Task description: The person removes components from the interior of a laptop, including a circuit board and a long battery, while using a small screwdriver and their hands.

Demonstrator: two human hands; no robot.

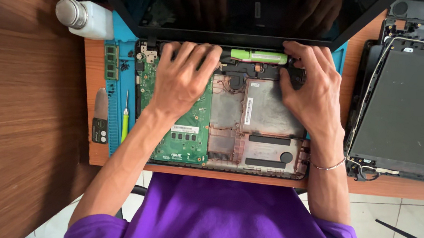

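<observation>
Head view: green battery bar (258, 56) lies crosswise at the opened laptop base's (267, 140) rear edge, between both hands. Left hand (182, 76) spread flat, holding nothing; right hand (312, 87) nearer (grip seemingly unclosed).

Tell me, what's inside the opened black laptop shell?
Inside the opened black laptop shell sit a green circuit board, a bare grey metal tray and a lime-green cylinder. The left hand and right hand cover the parts beneath them.

White bottle (87, 18), memory stick (111, 61), green screwdriver (125, 122), second dismantled laptop (411, 113)
</observation>
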